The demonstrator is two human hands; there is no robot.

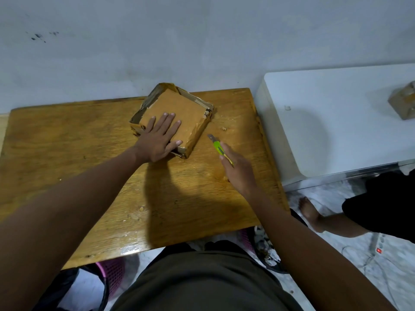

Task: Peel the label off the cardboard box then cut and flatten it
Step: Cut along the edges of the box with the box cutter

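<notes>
So, cutting step | left hand (158,140) fingers flat on cardboard box (179,113) | right hand (238,169) fingers clamped on utility knife (219,149) | next: blade into the taped edge

black "34" on white label scrap (206,114), cardboard box (179,108) corner.

Colours: mostly browns, w/ one bright green accent
Cardboard box (179,111) tan-brown w/ glossy brown tape, small white tag bit w/ black digits; cutter (219,149) lime green/yellow, grey blade; table (67,135) honey-brown wood grain; wall (202,41) pale grey w/ dark smudges; cabinet (336,113) white; basket (112,272) pink mesh.
</notes>
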